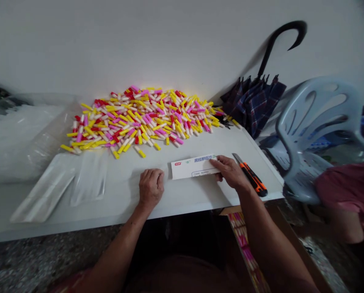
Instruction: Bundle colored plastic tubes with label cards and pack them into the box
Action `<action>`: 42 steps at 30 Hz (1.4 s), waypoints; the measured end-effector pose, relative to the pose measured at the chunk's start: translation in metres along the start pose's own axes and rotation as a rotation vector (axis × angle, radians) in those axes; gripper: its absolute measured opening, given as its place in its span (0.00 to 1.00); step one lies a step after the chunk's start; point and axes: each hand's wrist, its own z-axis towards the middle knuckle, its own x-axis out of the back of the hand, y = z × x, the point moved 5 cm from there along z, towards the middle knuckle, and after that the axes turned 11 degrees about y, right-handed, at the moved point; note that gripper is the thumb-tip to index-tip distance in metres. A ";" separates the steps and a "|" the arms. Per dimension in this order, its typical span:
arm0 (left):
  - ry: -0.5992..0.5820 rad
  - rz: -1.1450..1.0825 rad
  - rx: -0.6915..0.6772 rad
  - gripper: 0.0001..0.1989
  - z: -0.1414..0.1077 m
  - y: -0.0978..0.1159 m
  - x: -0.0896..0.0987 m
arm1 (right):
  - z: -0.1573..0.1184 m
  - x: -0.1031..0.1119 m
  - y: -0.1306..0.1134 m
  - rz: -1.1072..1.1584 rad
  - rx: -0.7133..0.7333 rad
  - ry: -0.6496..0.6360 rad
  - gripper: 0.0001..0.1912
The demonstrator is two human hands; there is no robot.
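Note:
My right hand (229, 170) pinches the right end of a white printed card (189, 167), thumb on top. Red, green and dark print shows on the card, which is tilted a little above the white table (121, 207). To the left of the card rests my left hand (152, 186), its fingers curled into a loose fist on the tabletop; the inside of that fist is hidden. An orange and black box cutter (252, 177) lies just right of my right hand. Behind both hands spreads a big pile of small white tubes with yellow, red and pink ends (148, 116).
Clear plastic sleeves (88, 179) lie at left beside a large clear bag (26, 134). A folded plaid umbrella (255, 101) leans on the wall. At right stand a blue plastic chair (319, 110) and a seated person (347, 195). Below the table edge sits a box of coloured packs (246, 248).

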 end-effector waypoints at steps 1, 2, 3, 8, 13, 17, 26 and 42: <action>0.001 0.002 0.001 0.08 0.000 0.000 0.000 | 0.000 0.001 -0.001 0.000 -0.002 0.000 0.18; -0.004 0.001 -0.006 0.08 0.000 0.001 0.000 | 0.000 0.002 0.000 0.004 -0.002 -0.004 0.18; -0.013 -0.002 -0.017 0.08 0.001 0.001 -0.001 | 0.000 0.001 0.001 0.009 -0.002 -0.017 0.18; -0.015 -0.016 -0.033 0.09 0.001 0.003 -0.001 | 0.003 -0.006 0.015 0.033 -0.002 -0.036 0.19; -0.036 -0.027 -0.007 0.09 0.001 0.001 -0.002 | 0.004 -0.003 0.005 0.044 0.031 -0.054 0.18; -0.030 -0.032 0.007 0.08 0.000 0.000 -0.002 | 0.002 -0.002 -0.007 0.031 0.050 -0.074 0.18; 0.016 -0.025 0.027 0.08 0.000 0.000 0.001 | 0.008 -0.008 -0.006 -0.023 0.011 -0.081 0.19; 0.044 -0.009 -0.022 0.06 0.002 0.002 0.002 | 0.007 0.001 -0.003 0.038 0.020 -0.085 0.20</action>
